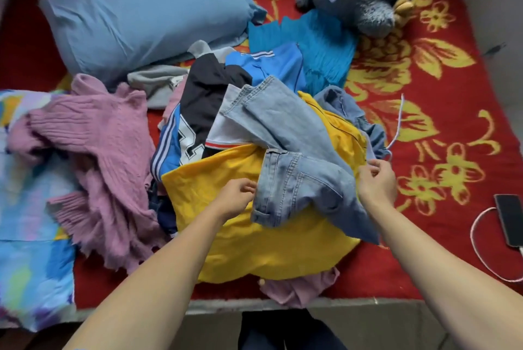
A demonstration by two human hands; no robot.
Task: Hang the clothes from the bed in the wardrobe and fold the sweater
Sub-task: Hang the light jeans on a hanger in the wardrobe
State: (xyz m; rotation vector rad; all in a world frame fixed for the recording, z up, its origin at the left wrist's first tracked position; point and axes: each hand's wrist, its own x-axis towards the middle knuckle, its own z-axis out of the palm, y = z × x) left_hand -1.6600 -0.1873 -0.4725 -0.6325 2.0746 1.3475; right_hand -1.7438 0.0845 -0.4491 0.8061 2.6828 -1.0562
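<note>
One red flowered blanket [467, 112] covers the bed, with a blue pillow [141, 16] at its far left. Heaped mid-bed, a yellow garment [254, 236] lies under pale jeans [297, 180]. The pink sweater [99, 146] sprawls just left of the heap. The left hand [236, 197] curls its fingers at the jeans' left edge, though whether it grips them cannot be told. The right hand [377, 180] pinches the jeans' right edge.
</note>
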